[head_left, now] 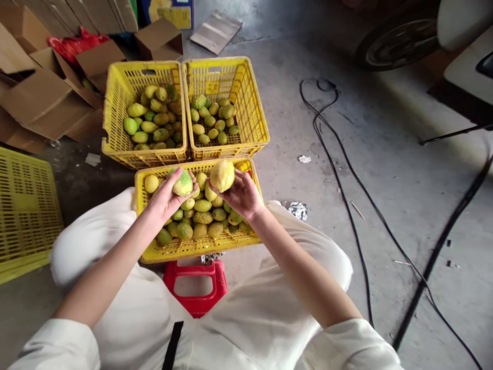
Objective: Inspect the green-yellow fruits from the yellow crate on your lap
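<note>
Above the near yellow crate I hold up one lemon in each hand. My left hand is closed round a green-and-yellow lemon. A bigger, mostly yellow lemon rests in the fingers of my right hand. Many yellow and green lemons lie in the crate below my hands. Behind it stand two more yellow crates side by side. The back left crate holds a heap of lemons, and the back right crate has a thinner layer of smaller ones.
Open cardboard boxes with a red plastic bag crowd the back left. Another yellow crate stands at the left. A red stool shows between my legs. Black cables run across the floor near a vehicle wheel.
</note>
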Demonstrator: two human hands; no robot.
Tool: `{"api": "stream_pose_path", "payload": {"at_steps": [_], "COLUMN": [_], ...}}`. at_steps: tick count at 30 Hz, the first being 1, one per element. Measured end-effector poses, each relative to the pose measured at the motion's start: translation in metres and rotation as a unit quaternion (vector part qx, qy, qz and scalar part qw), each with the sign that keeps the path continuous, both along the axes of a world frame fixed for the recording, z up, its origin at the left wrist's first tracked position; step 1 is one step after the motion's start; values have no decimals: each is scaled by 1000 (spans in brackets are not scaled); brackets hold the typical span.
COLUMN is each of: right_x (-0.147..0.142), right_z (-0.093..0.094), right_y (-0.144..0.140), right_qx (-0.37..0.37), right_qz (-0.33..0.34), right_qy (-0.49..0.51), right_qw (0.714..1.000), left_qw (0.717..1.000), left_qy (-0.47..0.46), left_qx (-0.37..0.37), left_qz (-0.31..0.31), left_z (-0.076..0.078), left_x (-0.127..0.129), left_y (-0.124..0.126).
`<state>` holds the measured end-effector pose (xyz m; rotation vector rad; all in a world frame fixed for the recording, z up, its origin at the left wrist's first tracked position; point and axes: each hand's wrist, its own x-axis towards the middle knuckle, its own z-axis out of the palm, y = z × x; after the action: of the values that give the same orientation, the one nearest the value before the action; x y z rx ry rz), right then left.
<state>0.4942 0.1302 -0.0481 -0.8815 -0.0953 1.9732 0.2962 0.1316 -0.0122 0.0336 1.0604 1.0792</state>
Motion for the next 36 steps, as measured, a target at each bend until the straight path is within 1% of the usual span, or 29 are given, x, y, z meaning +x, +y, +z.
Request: {"api": "stream_pose_path", "payload": {"at_steps": [3,6,9,13,17,19,22,24,26,28,32,34,36], "right_x": [-1,-1,0,0,2,2,3,4,5,5,2,0,-1], "right_z": [-1,-3,-2,0,-1,-3,-4,-3,-1,0,3,3,1], "right_y": [0,-2,-2,0,2,2,3,3,3,3,1,0,-1], "right_qx": [-6,-16,-9,-13,-18,-11,3,9,8,3,14,24,27], "right_qz": [-24,-45,-32,-21,-28,-25,-29,-38,-38,-27,12,25,21], "right_qy": [-16,-14,-17,-8,14,21,25,23,22,27,53,55,46], "right_qw": [1000,999,999,1000,999,999,999,999,999,999,998,998,998], "left_qw": [1000,1000,998,998,994,993,997,999,999,998,996,997,998], "left_qy": [6,-9,-4,15,-16,-18,-9,-11,-11,-5,13,19,18], "left_qx": [-10,28,68,37,39,29,11,21,37,53,81,79,63], "left_qz": [15,12,-6,-39,-105,-112,-79,-45,-25,-20,-26,-13,11], "left_z": [6,7,5,4,1,0,3,5,6,4,-8,-11,-12], "left_x": [-1,-2,-2,-2,-4,-4,-6,-6,-6,-5,-3,-2,0], "left_y": [1,1,0,-1,-1,0,3,5,5,5,2,0,-3]}}
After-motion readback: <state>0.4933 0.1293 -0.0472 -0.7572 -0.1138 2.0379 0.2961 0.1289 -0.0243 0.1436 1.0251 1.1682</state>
